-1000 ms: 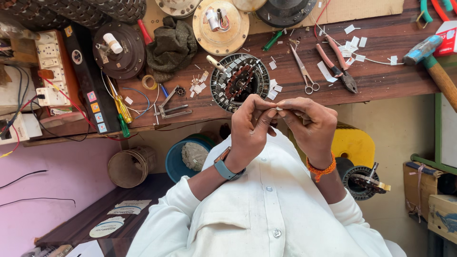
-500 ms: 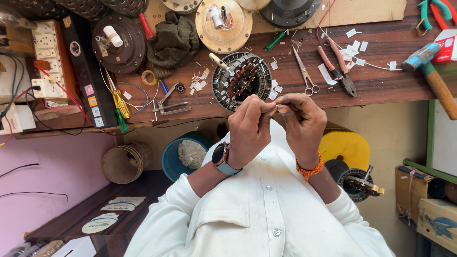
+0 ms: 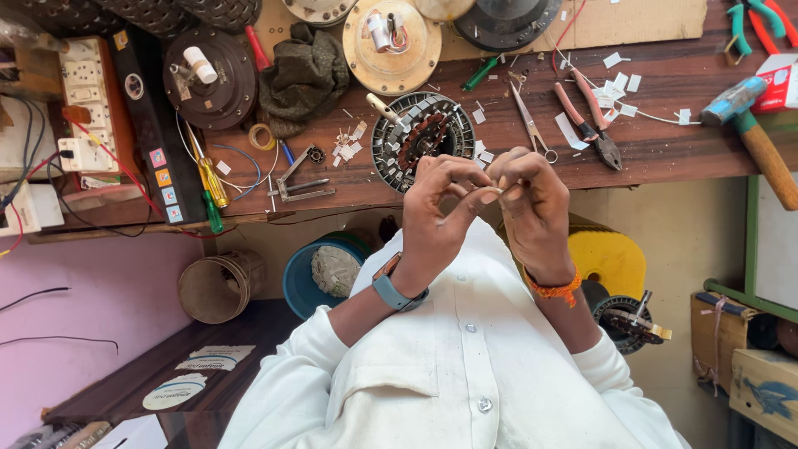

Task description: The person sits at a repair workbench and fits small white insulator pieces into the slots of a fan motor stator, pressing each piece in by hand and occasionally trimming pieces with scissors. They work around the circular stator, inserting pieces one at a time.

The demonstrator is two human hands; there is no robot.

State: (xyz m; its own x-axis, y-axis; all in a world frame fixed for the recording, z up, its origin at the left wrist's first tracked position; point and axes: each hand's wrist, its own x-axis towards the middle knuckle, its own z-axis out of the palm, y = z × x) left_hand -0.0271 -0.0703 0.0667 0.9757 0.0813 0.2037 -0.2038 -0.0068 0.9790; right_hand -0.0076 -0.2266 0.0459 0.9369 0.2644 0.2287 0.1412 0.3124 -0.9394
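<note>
Both my hands are raised in front of my white shirt, just below the bench edge. My left hand (image 3: 436,218), with a blue watch on the wrist, and my right hand (image 3: 534,212), with an orange thread band, pinch a small pale paper strip (image 3: 497,190) between their fingertips. Right above them on the wooden bench (image 3: 665,154) lies a round motor stator (image 3: 418,137) with copper windings and white paper slips in its slots. A thin tool with a pale handle rests on its rim.
Scissors (image 3: 532,125), red-handled pliers (image 3: 592,120), a hammer (image 3: 752,133), a green-yellow screwdriver (image 3: 209,187), a tape ring (image 3: 261,136), a rag (image 3: 304,76), motor covers (image 3: 392,41) and paper scraps lie on the bench. A switchboard (image 3: 83,116) stands left. Under it: a blue tub (image 3: 301,283), a brown pot (image 3: 218,287).
My two hands have drawn closer, fingertips now meeting on the strip. They sit slightly nearer the stator; the view has shifted a little.
</note>
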